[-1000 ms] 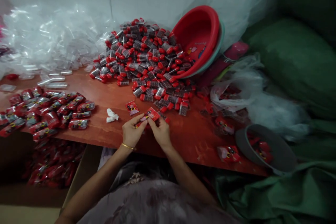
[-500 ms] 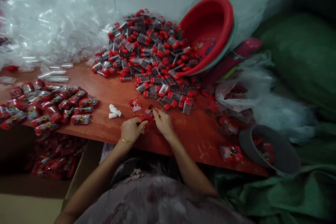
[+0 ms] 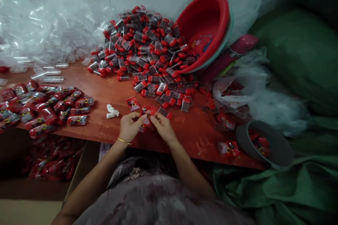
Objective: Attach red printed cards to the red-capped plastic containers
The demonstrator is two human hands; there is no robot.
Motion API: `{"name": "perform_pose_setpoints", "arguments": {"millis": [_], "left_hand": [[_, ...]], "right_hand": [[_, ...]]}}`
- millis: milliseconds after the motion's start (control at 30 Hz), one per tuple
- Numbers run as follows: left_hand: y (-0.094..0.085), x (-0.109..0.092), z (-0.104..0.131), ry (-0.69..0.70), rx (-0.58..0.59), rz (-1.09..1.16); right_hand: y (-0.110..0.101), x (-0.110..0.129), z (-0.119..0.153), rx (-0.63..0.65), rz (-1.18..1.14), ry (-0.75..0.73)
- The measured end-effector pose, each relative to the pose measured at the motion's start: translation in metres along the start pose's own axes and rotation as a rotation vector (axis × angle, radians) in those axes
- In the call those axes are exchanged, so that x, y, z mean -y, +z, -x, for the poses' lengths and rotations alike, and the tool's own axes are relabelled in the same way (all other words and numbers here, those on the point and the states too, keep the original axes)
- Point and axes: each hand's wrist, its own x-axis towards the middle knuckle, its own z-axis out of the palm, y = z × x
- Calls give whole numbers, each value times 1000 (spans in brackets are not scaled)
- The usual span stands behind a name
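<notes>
A red printed packet is held up between my two hands, just over the front of the table. My left hand, with a gold bangle at the wrist, pinches its left side under the thumb. My right hand has closed fingers at its right edge. Beyond them lies another flat red packet. By my right fingertips is a small clear container with a red cap. A crumpled white scrap rests left of my left hand. Below the held packet, more red-and-pink printed material shows, partly hidden by my fingers.
Red-capped clear containers are heaped at the back, against a tilted red basin. Filled red packets lie at left, clear empty sleeves behind them. A grey bowl stands at the right edge.
My right hand has drawn back and down slightly, and the held packet now shows more of its printed face. The whole view has shifted a little.
</notes>
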Motion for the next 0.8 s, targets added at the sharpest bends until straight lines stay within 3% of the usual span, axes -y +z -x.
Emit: {"name": "perform_pose_setpoints", "arguments": {"millis": [100,300,433,633,800], "left_hand": [[3,2,3,-36,-62,60],[10,10,6,-5,-98,-116],[8,12,0,81,-55,-378],[8,16,-16,254,-27,-854],[13,9,-20,355,-14,-873]], "right_hand": [[8,-4,10,16,-27,55],[9,-9,12,-160,236,-54],[-6,-14,3,-291,426,-79],[-24,-20,-7,-386,407,-17],[-23,-17,-1,-384,508,-115]]}}
